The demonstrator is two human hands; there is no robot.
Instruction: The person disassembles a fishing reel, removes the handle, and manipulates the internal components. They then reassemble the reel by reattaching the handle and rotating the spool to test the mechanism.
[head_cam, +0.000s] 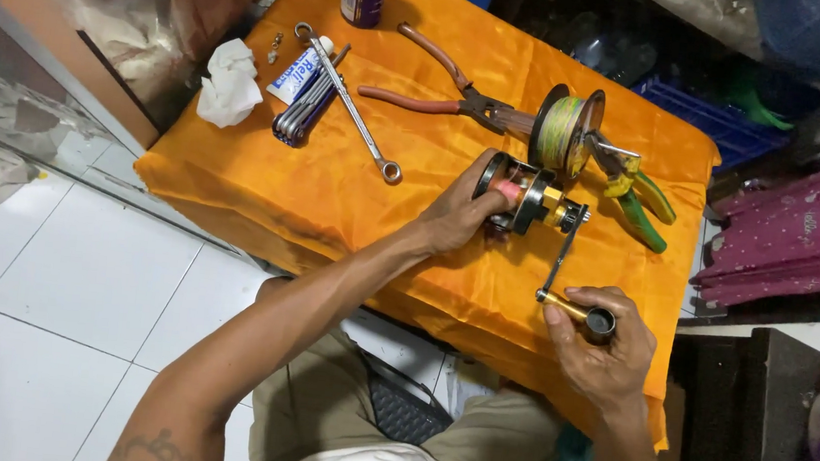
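Left hand (456,215) is clamping the fishing reel (524,193) body, grip pressed around it, near the counter's (265,188) right-centre, just below the line spool (565,130). Right hand (597,351) is pinching the crank handle's knob (588,317) near the front edge. Step judged: working the handle; next move calls for steady reel support.

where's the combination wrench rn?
The combination wrench lies diagonally on the orange cloth, upper left in the head view, beside the hex key set and left of the brown-handled pliers.
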